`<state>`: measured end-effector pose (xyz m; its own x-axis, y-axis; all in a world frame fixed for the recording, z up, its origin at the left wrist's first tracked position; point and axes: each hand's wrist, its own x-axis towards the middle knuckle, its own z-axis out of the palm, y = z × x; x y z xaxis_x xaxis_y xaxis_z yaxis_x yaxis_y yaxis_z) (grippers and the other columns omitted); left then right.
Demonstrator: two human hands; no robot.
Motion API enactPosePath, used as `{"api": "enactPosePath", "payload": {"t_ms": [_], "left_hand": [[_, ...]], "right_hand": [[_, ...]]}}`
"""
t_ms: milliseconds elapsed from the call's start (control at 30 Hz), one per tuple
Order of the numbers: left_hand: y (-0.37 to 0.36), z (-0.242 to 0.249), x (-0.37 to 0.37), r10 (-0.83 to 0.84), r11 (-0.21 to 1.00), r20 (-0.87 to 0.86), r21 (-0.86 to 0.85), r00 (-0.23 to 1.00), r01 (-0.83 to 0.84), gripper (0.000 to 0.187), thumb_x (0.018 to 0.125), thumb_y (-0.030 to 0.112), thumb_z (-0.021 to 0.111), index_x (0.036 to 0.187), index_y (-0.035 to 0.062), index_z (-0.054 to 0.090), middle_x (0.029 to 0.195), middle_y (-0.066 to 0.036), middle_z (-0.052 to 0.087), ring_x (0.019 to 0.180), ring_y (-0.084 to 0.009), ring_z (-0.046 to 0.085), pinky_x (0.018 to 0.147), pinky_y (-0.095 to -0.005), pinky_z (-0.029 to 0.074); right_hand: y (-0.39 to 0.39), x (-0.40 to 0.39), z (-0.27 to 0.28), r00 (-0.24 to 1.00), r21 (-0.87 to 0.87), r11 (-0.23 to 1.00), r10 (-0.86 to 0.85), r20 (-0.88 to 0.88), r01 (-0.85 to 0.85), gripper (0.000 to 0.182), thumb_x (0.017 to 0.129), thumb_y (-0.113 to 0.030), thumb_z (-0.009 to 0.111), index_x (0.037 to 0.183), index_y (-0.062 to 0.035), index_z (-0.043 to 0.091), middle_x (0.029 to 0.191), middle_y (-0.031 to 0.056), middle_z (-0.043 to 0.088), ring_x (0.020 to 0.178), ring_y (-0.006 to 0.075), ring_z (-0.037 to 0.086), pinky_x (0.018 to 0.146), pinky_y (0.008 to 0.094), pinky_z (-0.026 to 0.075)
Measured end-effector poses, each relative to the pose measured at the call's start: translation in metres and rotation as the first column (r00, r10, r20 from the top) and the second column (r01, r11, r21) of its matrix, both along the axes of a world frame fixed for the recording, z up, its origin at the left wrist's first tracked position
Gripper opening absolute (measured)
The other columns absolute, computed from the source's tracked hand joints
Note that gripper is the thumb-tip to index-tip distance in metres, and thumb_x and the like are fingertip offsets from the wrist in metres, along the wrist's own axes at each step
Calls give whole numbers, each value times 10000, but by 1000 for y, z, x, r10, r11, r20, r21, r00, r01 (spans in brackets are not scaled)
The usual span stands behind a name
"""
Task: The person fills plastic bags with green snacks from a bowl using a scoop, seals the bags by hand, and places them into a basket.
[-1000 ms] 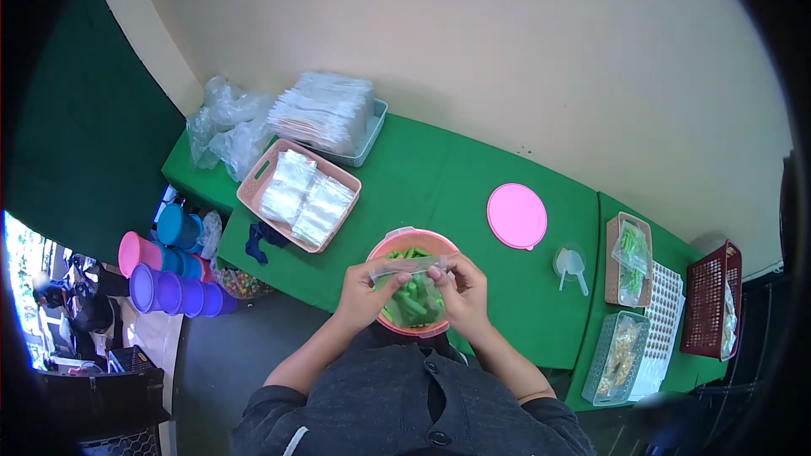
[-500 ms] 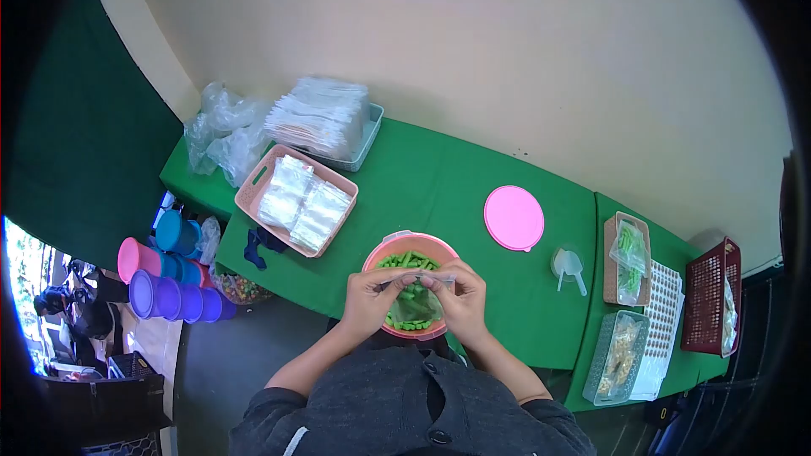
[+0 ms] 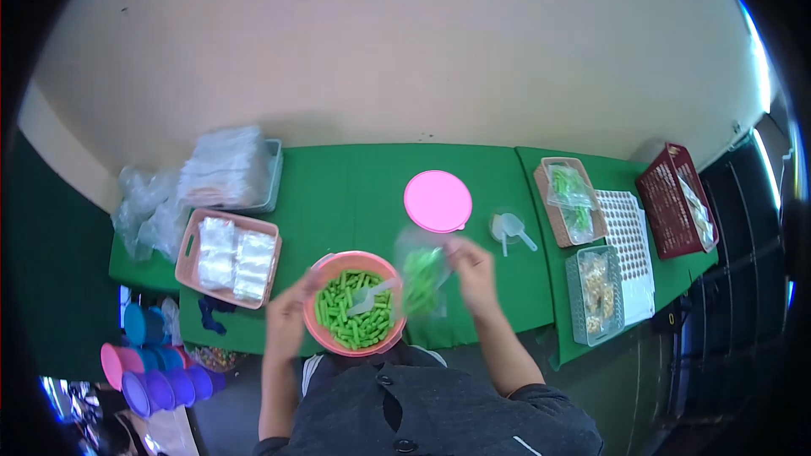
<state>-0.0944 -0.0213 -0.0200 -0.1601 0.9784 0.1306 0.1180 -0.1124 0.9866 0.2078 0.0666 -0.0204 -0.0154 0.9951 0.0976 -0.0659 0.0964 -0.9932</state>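
Observation:
My right hand (image 3: 473, 274) is closed on the top corner of a clear plastic bag (image 3: 422, 274) with green stick-shaped pieces inside. The bag hangs slightly blurred beside the right rim of a round pink tub (image 3: 318, 331). Inside the tub lie many more green stick pieces (image 3: 355, 333), with a white scoop (image 3: 365, 302) resting on top of them. At the tub's left rim is my left hand (image 3: 291, 308), its fingertips overlapping the rim and smeared by motion.
A pink lid (image 3: 438, 201) and a small clear cup with a scoop (image 3: 513, 230) lie behind the tub. Flat clear bags fill a basket (image 3: 187, 280) at left. Filled bags sit in a beige basket (image 3: 553, 224) and a grey basket (image 3: 583, 325) at right, by a maroon basket (image 3: 667, 211).
My hands have parted: the right carried the bag to the right of the tub, the left moved to the left rim. The view has turned and the scoop now shows.

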Motion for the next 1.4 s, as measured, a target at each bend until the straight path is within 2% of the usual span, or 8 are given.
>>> {"api": "enactPosePath", "payload": {"t_ms": [200,367,433,667,800,1167,1267,1400], "left_hand": [[5,-62,-111,344,934,71,-124,936,-334,435,1023,302,422,1269,-37,541,1189,-163,608,1032,-219,615,949,-340,458],[16,-131,-160,419,905,62,-110,906,-411,375,979,220,518,1277,-7,529,1288,-191,539,1186,-294,530,1009,-396,413],[22,-141,-158,465,777,-780,133,418,-615,492,885,174,635,1328,30,476,1383,-244,441,1306,-382,398,1081,-474,316],[32,-188,-173,68,728,-778,-390,625,-564,679,772,162,727,1373,73,423,1388,-216,448,1318,-387,378,1090,-552,246],[28,-206,-167,283,829,-917,85,282,-553,792,672,93,795,1368,30,422,1271,-203,547,1193,-357,509,1056,-478,317],[28,-124,-152,355,601,-903,23,240,-799,319,807,268,709,1033,43,711,925,-236,676,880,-421,630,827,-446,489],[26,-109,-145,537,664,-821,268,195,-699,321,875,278,658,1046,10,704,1002,-228,685,927,-381,646,873,-420,480],[26,-42,-87,422,903,342,-241,840,-356,386,929,295,611,1149,-20,651,1061,-113,687,940,-175,650,917,-367,475]], "right_hand": [[74,197,-58,652,-149,735,-662,-370,661,133,887,-7,589,1018,-4,569,929,70,622,804,168,633,727,306,565],[109,315,-93,546,-167,770,-570,-614,616,499,924,-118,604,1347,31,386,1322,199,469,1224,256,496,980,375,503],[114,318,-94,514,-477,663,-749,-419,578,696,926,-242,615,1462,-11,235,1471,206,319,1362,267,339,1014,429,445],[111,229,-125,826,-175,824,-476,304,539,620,904,-315,611,1415,-34,403,1406,139,467,1279,260,454,975,414,416],[119,179,-143,832,-105,904,-330,447,415,466,904,-235,606,1311,-20,534,1266,118,586,1169,236,535,967,360,418],[97,31,-90,913,46,999,-6,408,-14,235,917,-162,599,1132,-76,637,1202,95,571,1149,220,532,843,323,477],[84,-6,-83,927,55,995,52,372,-78,226,924,-162,586,1132,-86,631,1198,85,573,1150,198,528,880,312,453],[55,-57,-50,915,-102,925,377,145,-365,306,943,-189,571,1209,-36,579,1236,98,557,1116,178,531,933,323,431]]}}
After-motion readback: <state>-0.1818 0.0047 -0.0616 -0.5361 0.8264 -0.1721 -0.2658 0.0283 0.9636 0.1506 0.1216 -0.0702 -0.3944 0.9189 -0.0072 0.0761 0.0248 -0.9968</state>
